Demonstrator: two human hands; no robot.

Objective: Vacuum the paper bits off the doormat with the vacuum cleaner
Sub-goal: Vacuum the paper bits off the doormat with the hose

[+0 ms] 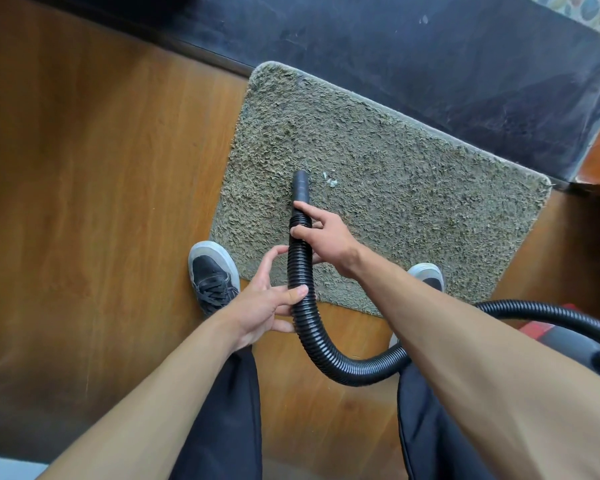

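A shaggy olive-grey doormat (pixel 378 188) lies on the wooden floor. A few white paper bits (pixel 329 180) sit near its middle. The black ribbed vacuum hose (pixel 303 317) curves up from the right and ends in a smooth black nozzle (pixel 300 187) that points at the mat just left of the paper bits. My right hand (pixel 323 237) grips the hose right behind the nozzle. My left hand (pixel 267 303) holds the hose lower down, with the thumb across it and the fingers behind it.
My two dark shoes stand at the mat's near edge, the left shoe (pixel 213 275) on the floor, the right shoe (pixel 428 275) on the mat. A dark stone step (pixel 430 64) runs behind the mat. The red and black vacuum body (pixel 568 341) is at right.
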